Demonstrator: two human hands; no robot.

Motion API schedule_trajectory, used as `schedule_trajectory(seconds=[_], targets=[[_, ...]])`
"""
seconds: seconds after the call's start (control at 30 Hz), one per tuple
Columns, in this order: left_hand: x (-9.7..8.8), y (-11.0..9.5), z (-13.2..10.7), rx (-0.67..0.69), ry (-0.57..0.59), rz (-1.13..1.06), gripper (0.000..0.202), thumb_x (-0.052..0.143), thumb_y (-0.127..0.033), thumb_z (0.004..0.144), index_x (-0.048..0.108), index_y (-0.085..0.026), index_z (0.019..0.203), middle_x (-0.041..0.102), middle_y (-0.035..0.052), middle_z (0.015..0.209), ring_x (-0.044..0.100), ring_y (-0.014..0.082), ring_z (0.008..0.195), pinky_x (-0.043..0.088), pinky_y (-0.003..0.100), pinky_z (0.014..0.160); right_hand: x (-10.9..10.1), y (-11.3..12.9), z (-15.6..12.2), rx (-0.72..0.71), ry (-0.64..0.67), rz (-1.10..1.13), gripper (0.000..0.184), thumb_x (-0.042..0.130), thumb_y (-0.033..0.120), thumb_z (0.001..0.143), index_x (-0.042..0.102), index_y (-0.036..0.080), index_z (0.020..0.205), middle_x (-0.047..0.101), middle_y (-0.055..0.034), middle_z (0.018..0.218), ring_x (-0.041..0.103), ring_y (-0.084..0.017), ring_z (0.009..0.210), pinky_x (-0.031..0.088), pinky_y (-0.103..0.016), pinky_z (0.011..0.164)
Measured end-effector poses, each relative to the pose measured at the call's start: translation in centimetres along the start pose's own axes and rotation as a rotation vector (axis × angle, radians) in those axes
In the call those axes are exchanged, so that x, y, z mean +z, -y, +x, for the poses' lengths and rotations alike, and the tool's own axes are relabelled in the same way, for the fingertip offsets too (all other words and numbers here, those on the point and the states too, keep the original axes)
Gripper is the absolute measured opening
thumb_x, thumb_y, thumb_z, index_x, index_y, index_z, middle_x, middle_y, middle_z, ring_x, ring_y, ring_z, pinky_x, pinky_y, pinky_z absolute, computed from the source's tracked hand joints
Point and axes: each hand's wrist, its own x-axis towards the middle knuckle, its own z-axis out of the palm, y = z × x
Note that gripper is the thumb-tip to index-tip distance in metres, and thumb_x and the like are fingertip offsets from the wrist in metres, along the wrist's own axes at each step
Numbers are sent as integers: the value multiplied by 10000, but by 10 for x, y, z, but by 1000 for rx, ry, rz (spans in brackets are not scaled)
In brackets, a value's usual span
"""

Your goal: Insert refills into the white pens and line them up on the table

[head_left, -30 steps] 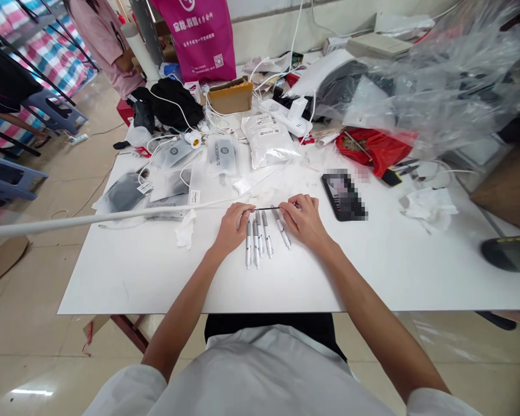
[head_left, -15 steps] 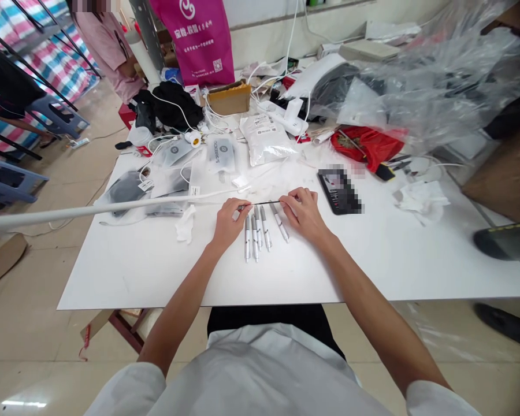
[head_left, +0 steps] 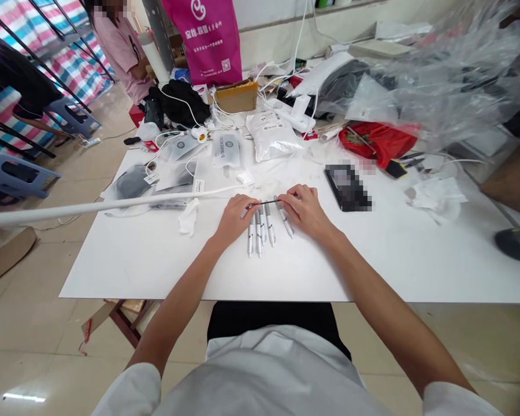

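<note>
1. Presently, you appear to be at a handling step: a slim dark rod [head_left: 269, 202] is stretched between your two hands, roughly crosswise to your body

2. Your left hand [head_left: 234, 219] has a narrow grip, thumb and fingertips pinched on the rod's left end; how much of that end lies within the fingers cannot be told

3. Your right hand [head_left: 307, 212] shows a matching narrow pinch on the other end, wrist low towards the white table [head_left: 164, 268]; the rod's right tip is hidden

4. Position relative to the grip: the rod's visible middle spans the short gap between both sets of fingertips, nearly level and, by its look, straight

5. Five grey-and-white pens [head_left: 259, 234] lie just on your side of the rod; four sit close together near your left hand, and a lone pen [head_left: 286, 223] slants beside your right fingertips

6. Whether the rod or your right fingers touch any pen's upper end cannot be told from this angle

7. In my judgement, the next move calls for both pinches to act together, one steadying while the other turns or slides, with light force, since so thin a piece could bend or slip

8. Surroundings noted: a crumpled tissue [head_left: 188, 218] to the left of your left hand, and a dark flat device [head_left: 347, 188], partly blurred, to the right of your right hand
</note>
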Motion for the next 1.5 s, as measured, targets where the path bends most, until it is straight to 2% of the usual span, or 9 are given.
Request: schedule_trajectory(seconds=[0.37, 0.47, 0.63, 0.8, 1.0, 1.17, 1.23, 1.33, 1.5], targets=[[4, 5, -4, 55, -12, 30, 166, 699, -344, 1045, 777, -235, 1142, 821, 59, 1042, 732, 205, 947, 576, 396, 904, 0, 8, 1, -74, 13, -7, 237, 513, 269, 1110, 662, 246, 1293, 664, -102, 1078, 605, -243, 935, 428, -423, 841], [5, 4, -6, 106, -2, 65, 163, 703, -336, 1044, 769, -228, 1147, 829, 55, 1038, 738, 196, 919, 575, 383, 883, 0, 14, 2, -112, 28, 44, 237, 534, 279, 1105, 612, 228, 1323, 693, -112, 1089, 628, -255, 946, 471, -412, 809], [6, 1, -6, 165, 12, 91, 147, 694, -328, 1051, 755, -217, 1126, 839, 40, 1001, 732, 187, 869, 534, 369, 836, 0, 20, 1, -78, 79, 210, 175, 477, 237, 1108, 588, 224, 1243, 695, -127, 1097, 655, -256, 947, 553, -391, 779], [9, -1, -8, 143, 77, 110, 223, 670, -408, 1062, 749, -214, 1138, 843, 51, 1006, 724, 193, 827, 498, 377, 811, -3, 26, 0, -93, 97, 198, 188, 470, 265, 1118, 640, 237, 1191, 709, -124, 1114, 687, -235, 940, 557, -352, 735], [7, -7, -9, 88, 139, 54, 303, 601, -442, 1090, 714, -228, 1272, 822, 79, 1074, 729, 226, 929, 526, 411, 912, -6, 33, 1, -64, 122, 219, 249, 473, 314, 1125, 698, 244, 1207, 733, -119, 1082, 681, -216, 844, 559, -357, 724], [-2, -17, -8, 84, 330, -8, 419, 403, -265, 1146, 566, -250, 1532, 751, 111, 1263, 665, 250, 1125, 513, 447, 1025, -7, 32, 1, -31, 90, 242, 254, 482, 315, 1121, 697, 241, 1234, 740, -131, 1124, 713, -239, 937, 589, -380, 787], [-5, -19, -7, 81, 361, -24, 474, 366, -206, 1136, 523, -271, 1578, 724, 109, 1318, 637, 254, 1180, 501, 456, 1056, -8, 31, 0, -27, 87, 244, 256, 486, 315, 1119, 687, 239, 1259, 739, -132, 1126, 712, -245, 957, 591, -388, 798], [-5, -16, -5, 70, 292, 0, 429, 385, -208, 1133, 592, -253, 1505, 718, 110, 1343, 634, 257, 1228, 483, 459, 1079, -8, 29, -1, -31, 76, 247, 244, 489, 306, 1120, 680, 239, 1257, 733, -126, 1124, 707, -236, 938, 586, -379, 797], [-4, -8, -3, 60, 173, 93, 231, 558, -314, 1107, 756, -219, 1177, 774, 63, 1017, 692, 227, 981, 508, 409, 963, -9, 28, -2, -16, 58, 247, 220, 506, 327, 1118, 679, 232, 1217, 720, -121, 1123, 699, -219, 868, 571, -356, 755]])
